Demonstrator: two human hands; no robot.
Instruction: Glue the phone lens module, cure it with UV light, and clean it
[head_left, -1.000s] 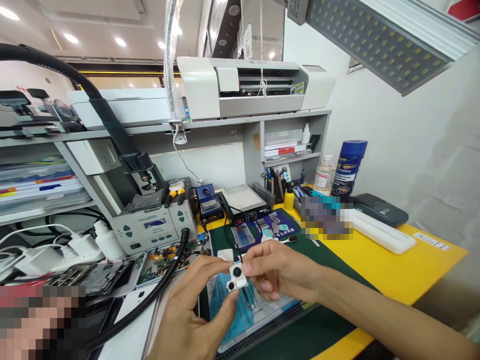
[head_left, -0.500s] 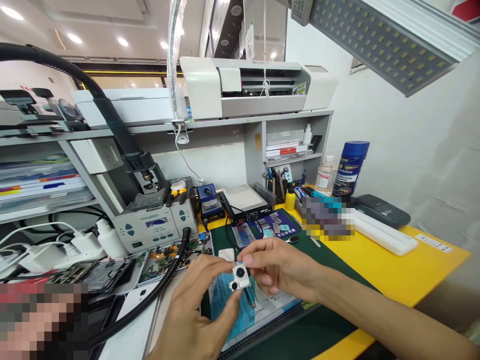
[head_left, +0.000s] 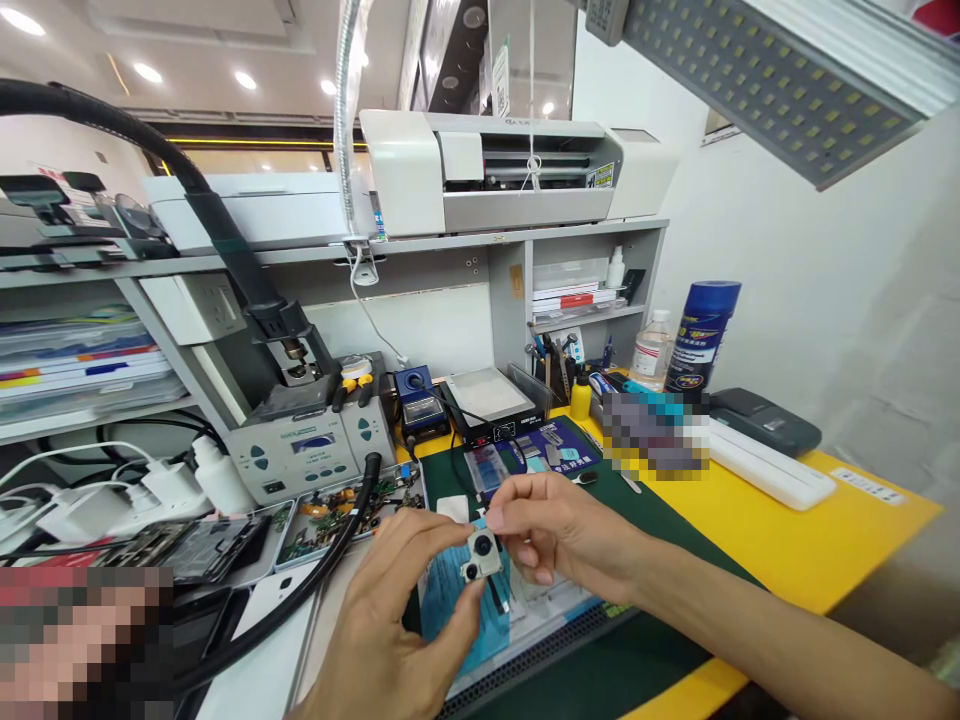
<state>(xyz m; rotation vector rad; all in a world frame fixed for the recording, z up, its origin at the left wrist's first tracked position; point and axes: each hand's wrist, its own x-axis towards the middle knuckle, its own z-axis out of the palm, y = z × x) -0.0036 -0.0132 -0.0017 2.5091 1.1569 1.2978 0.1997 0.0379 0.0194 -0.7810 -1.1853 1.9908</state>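
A small phone camera module point(head_left: 484, 546) with two dark round lenses in a pale metal frame is up in front of me, lenses facing me. My left hand point(head_left: 405, 605) pinches it between forefinger and thumb, at its left and lower edges. The thumb and forefinger of my right hand point(head_left: 559, 530) close together at its upper edge, where a bit of light blue point(head_left: 478, 522) shows at the fingertips. A dark strip shows below the module; whether it belongs to it I cannot tell. Beneath lies a blue and clear plastic sheet point(head_left: 457, 635).
A tray of small parts point(head_left: 315, 535) lies left, under a black hose point(head_left: 330, 570) from the grey rework station point(head_left: 300, 450). Behind stand a heating plate point(head_left: 491, 400) and a soldering station point(head_left: 421, 405). A spray can point(head_left: 701, 340) stands at the right. A lamp point(head_left: 772, 85) hangs overhead.
The camera module has tilted slightly and shifted a little to the right. Slightly more light blue and dark strip show around it. Both hands keep their grip almost in place.
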